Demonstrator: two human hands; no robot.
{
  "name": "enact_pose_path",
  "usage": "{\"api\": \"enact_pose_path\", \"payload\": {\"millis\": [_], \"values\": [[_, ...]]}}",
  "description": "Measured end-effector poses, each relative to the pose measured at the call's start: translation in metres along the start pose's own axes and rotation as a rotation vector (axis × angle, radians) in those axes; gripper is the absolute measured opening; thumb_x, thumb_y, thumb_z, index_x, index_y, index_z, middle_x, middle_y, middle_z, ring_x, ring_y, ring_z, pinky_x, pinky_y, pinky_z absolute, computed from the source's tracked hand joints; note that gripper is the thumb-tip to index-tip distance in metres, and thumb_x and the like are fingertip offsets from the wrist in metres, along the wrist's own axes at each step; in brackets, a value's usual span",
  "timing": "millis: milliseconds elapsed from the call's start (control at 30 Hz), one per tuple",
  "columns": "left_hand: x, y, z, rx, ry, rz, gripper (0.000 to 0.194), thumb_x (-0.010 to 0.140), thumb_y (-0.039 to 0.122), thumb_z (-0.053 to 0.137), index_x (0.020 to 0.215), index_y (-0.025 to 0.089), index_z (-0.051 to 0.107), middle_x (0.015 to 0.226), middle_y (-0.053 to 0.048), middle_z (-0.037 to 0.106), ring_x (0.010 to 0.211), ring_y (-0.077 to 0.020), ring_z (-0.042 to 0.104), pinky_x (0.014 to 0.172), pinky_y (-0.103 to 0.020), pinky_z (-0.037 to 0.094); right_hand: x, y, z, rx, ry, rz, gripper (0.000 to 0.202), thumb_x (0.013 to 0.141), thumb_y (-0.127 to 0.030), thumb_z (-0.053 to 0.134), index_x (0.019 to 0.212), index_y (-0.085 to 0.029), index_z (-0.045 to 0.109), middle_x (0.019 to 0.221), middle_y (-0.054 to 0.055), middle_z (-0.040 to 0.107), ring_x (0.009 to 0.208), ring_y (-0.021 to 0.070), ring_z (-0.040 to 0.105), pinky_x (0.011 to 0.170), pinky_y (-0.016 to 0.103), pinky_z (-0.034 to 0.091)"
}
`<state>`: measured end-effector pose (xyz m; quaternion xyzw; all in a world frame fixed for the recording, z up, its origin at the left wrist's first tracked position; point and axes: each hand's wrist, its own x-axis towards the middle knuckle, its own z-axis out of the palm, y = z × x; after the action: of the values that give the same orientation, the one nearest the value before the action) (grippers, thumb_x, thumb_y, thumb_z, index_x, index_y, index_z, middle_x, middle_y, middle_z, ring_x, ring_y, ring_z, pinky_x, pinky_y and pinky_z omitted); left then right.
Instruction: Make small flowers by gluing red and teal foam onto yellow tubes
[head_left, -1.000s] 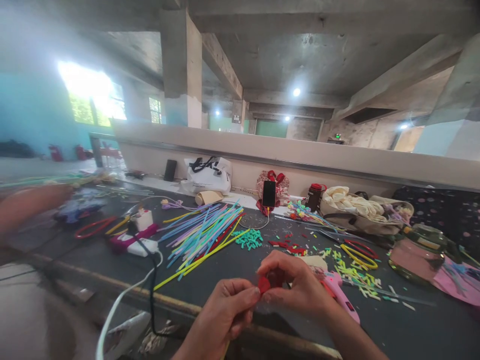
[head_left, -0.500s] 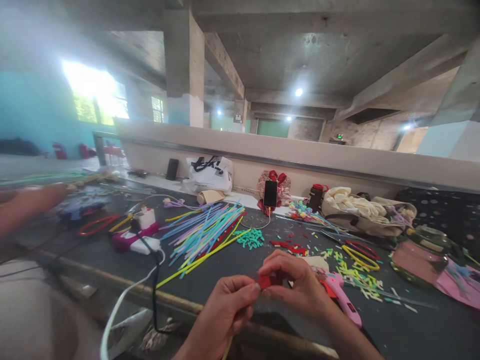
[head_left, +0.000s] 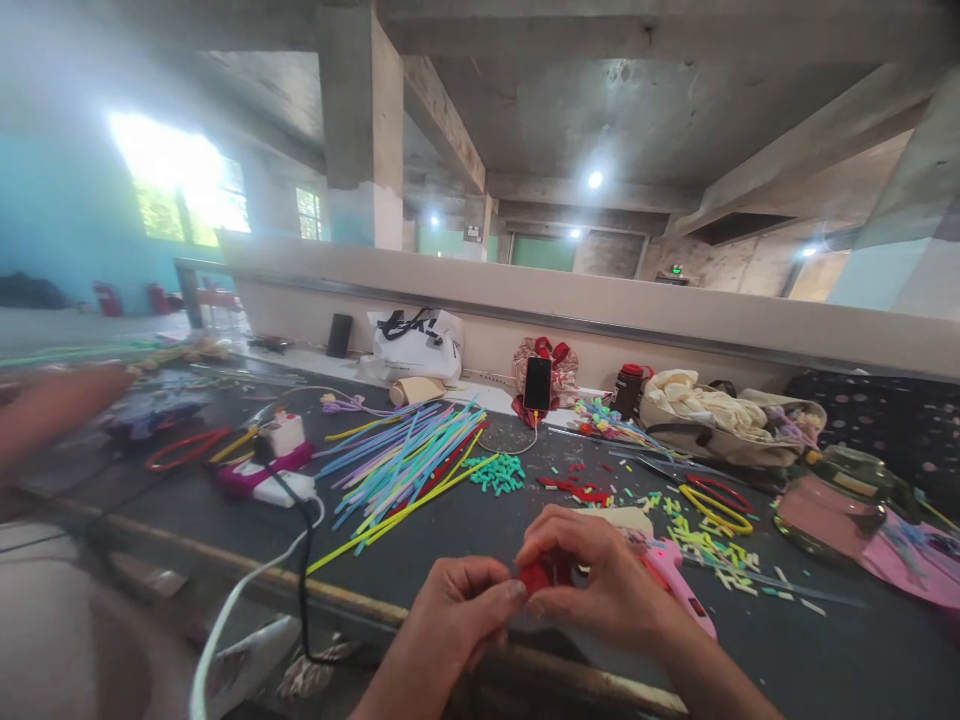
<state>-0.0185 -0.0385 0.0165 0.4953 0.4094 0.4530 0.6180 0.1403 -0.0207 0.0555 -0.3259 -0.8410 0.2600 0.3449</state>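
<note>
Red piece [head_left: 534, 578] partly hidden by fingers [head_left: 555, 542], co-worker's arm [head_left: 60, 410] blurred

A small red piece [head_left: 535, 578] is held between the left hand [head_left: 466, 612] and right hand [head_left: 592, 568]. Its outline is partly hidden.

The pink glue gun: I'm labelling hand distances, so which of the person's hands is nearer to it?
Right. The right hand is just to the left of the pink glue gun in view; the left hand is farther left, beyond the right hand.
</note>
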Motion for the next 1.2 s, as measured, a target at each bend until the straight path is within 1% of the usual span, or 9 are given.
{"api": "enact_pose_path", "payload": {"millis": [133,467,600,667,733,800,933,1067,1200], "values": [[0.002,-0.003,-0.002,-0.004,-0.034,-0.016,0.025,0.066,0.036,0.059,0.054,0.014,0.054,0.043,0.006,0.037,0.041,-0.0057,0.025,0.041,-0.022,0.013,0.0,0.004,0.003,0.014,0.017,0.006,0.018,0.061,-0.009,0.064,0.076,-0.018,0.062,0.073,-0.002,0.054,0.057,0.0084,0.048,0.051,0.019,0.037],[0.004,-0.008,-0.007,-0.021,-0.048,-0.008,0.026,0.066,0.037,0.06,0.058,0.012,0.058,0.042,0.006,0.04,0.038,-0.0042,0.027,0.039,-0.02,0.013,0.0,0.009,0.01,0.154,0.049,0.037,0.01,0.066,-0.02,0.066,0.074,-0.016,0.062,0.07,-0.001,0.054,0.061,0.0094,0.049,0.052,0.019,0.037],[0.004,-0.007,-0.005,-0.05,-0.06,-0.014,0.026,0.067,0.036,0.06,0.055,0.012,0.057,0.039,0.006,0.041,0.035,-0.0026,0.025,0.036,-0.019,0.012,0.001,0.008,0.008,0.097,0.023,0.033,0.007,0.067,-0.021,0.064,0.072,-0.016,0.062,0.069,-0.001,0.056,0.06,0.0095,0.05,0.051,0.02,0.037],[0.005,-0.007,-0.005,-0.098,-0.064,-0.039,0.026,0.066,0.036,0.06,0.055,0.013,0.057,0.039,0.006,0.043,0.032,-0.0017,0.025,0.034,-0.018,0.012,0.001,0.007,0.005,0.045,-0.014,0.05,0.021,0.063,-0.022,0.067,0.082,-0.018,0.062,0.073,-0.001,0.058,0.062,0.0104,0.052,0.053,0.02,0.039],[0.005,-0.008,-0.006,-0.197,-0.06,-0.076,0.023,0.063,0.034,0.064,0.057,0.014,0.057,0.039,0.006,0.046,0.03,-0.0007,0.026,0.032,-0.016,0.011,0.001,0.008,0.003,0.061,-0.042,0.074,0.046,0.058,-0.024,0.071,0.101,-0.022,0.056,0.08,-0.001,0.06,0.064,0.0114,0.054,0.055,0.021,0.042],[0.005,-0.008,-0.008,-0.309,-0.027,-0.115,0.02,0.059,0.031,0.067,0.06,0.014,0.057,0.042,0.005,0.05,0.03,0.0001,0.03,0.031,-0.013,0.013,0.001,0.011,0.003,0.114,0.004,0.103,0.059,0.057,-0.026,0.071,0.112,-0.023,0.049,0.087,0.0,0.061,0.064,0.0114,0.055,0.056,0.022,0.043],[0.006,-0.006,-0.014,-0.459,0.081,-0.155,0.019,0.055,0.028,0.07,0.063,0.015,0.059,0.046,0.002,0.058,0.032,-0.0021,0.042,0.03,-0.011,0.024,0.002,0.023,0.01,0.167,0.136,0.182,0.037,0.066,-0.027,0.063,0.102,-0.021,0.057,0.085,0.002,0.061,0.06,0.0105,0.052,0.053,0.022,0.041],[0.006,0.0,-0.016,-0.485,0.072,-0.145,0.021,0.055,0.029,0.07,0.064,0.012,0.062,0.042,0.001,0.058,0.029,-0.0034,0.045,0.029,-0.011,0.03,0.004,0.027,0.021,0.268,0.137,0.206,0.023,0.07,-0.028,0.06,0.09,-0.018,0.063,0.075,0.002,0.062,0.063,0.013,0.054,0.054,0.022,0.041],[0.005,0.004,-0.014,-0.508,0.046,-0.156,0.021,0.055,0.03,0.07,0.061,0.011,0.063,0.039,0.001,0.056,0.025,-0.0037,0.043,0.025,-0.011,0.027,0.011,0.022,0.024,0.489,0.108,0.213,0.02,0.071,-0.028,0.061,0.087,-0.016,0.063,0.078,0.004,0.064,0.072,0.016,0.058,0.062,0.026,0.043]]}}
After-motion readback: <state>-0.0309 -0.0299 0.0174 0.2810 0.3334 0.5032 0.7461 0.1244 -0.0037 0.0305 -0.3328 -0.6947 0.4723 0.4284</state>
